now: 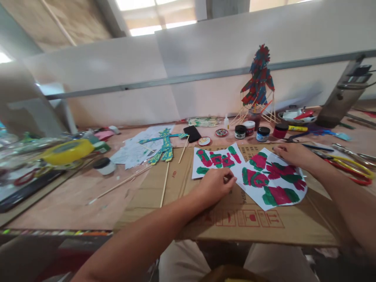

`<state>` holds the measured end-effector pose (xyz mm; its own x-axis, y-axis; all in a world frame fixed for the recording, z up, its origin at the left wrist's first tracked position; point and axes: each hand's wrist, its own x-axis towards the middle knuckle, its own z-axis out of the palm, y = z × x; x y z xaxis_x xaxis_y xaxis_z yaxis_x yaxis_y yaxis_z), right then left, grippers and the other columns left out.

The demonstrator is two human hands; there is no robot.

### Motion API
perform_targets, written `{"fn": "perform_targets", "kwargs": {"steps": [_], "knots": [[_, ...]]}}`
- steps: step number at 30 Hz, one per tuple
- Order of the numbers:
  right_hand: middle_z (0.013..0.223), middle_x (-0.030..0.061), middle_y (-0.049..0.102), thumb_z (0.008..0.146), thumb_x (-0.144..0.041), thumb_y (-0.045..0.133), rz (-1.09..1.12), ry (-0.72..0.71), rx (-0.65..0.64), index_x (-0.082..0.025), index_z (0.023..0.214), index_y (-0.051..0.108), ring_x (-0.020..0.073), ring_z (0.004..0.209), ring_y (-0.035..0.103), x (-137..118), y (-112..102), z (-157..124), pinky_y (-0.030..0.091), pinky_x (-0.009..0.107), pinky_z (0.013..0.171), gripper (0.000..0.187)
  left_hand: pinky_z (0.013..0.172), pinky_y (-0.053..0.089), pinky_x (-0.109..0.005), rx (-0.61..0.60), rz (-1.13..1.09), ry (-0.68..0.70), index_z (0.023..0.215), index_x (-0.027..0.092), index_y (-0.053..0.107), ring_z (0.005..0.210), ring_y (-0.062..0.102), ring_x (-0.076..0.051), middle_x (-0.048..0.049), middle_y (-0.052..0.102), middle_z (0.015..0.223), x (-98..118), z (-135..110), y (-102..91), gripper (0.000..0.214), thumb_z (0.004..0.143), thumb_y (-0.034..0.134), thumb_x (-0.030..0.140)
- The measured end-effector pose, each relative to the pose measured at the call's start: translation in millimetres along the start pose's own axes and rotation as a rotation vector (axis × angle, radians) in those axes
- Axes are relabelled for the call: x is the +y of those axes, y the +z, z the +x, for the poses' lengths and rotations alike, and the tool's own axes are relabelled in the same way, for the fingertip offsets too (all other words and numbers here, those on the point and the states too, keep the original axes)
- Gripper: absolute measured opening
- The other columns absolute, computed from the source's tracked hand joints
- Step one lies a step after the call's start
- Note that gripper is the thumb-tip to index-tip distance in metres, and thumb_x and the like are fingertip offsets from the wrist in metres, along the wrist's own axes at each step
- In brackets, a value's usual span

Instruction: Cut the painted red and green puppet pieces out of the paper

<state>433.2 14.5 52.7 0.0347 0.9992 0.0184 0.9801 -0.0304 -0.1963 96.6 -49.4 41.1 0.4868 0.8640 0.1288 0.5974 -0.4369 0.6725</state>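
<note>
On the cardboard (249, 233), the left hand (216, 184) lies near its middle, fingers curled inward and thumb close to them; whether they pinch paper I cannot tell. Two painted sheets lie on the cardboard: the left sheet (216, 159) just beyond that hand, the right sheet (277, 178) on the cardboard's right part. The right hand (289, 152) is at the right sheet's far edge, fingers bent, their grip unclear. At the cardboard's far left corner lies a blue-yellow figure (166, 144); beyond its far edge stand jars (263, 134), then a red-blue model (260, 76).
</note>
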Motion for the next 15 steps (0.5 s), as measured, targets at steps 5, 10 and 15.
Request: {"fn": "perform_targets", "kwargs": {"steps": [5, 10, 15], "knots": [[0.092, 0.0175, 0.080, 0.096, -0.034, 0.058, 0.063, 0.000, 0.017, -0.021, 0.083, 0.076, 0.0338, 0.084, 0.075, 8, 2, 2, 0.050, 0.039, 0.077, 0.026, 0.061, 0.047, -0.027, -0.077, -0.222, -0.109, 0.087, 0.019, 0.072, 0.059, 0.066, -0.016, -0.0002, 0.072, 0.069, 1, 0, 1.1, 0.017, 0.096, 0.064, 0.030], [0.080, 0.0140, 0.078, 0.092, -0.036, 0.059, 0.208, 0.033, -0.011, -0.024, 0.069, 0.072, 0.0318, 0.076, 0.071, 13, 1, 5, 0.050, 0.039, 0.072, 0.029, 0.056, 0.046, -0.025, -0.123, -0.342, -0.157, 0.091, 0.018, 0.071, 0.050, 0.063, -0.013, 0.0034, 0.065, 0.061, -3, 1, 2.7, 0.015, 0.096, 0.064, 0.030], [0.065, 0.0128, 0.071, 0.087, -0.046, 0.059, 0.403, 0.149, -0.092, -0.025, 0.072, 0.075, 0.0292, 0.061, 0.064, 16, -3, 3, 0.046, 0.040, 0.059, 0.030, 0.057, 0.047, -0.024, -0.128, -0.333, -0.132, 0.091, 0.018, 0.072, 0.052, 0.064, -0.013, 0.0038, 0.064, 0.059, -5, 2, 3.3, 0.014, 0.095, 0.064, 0.028]]}}
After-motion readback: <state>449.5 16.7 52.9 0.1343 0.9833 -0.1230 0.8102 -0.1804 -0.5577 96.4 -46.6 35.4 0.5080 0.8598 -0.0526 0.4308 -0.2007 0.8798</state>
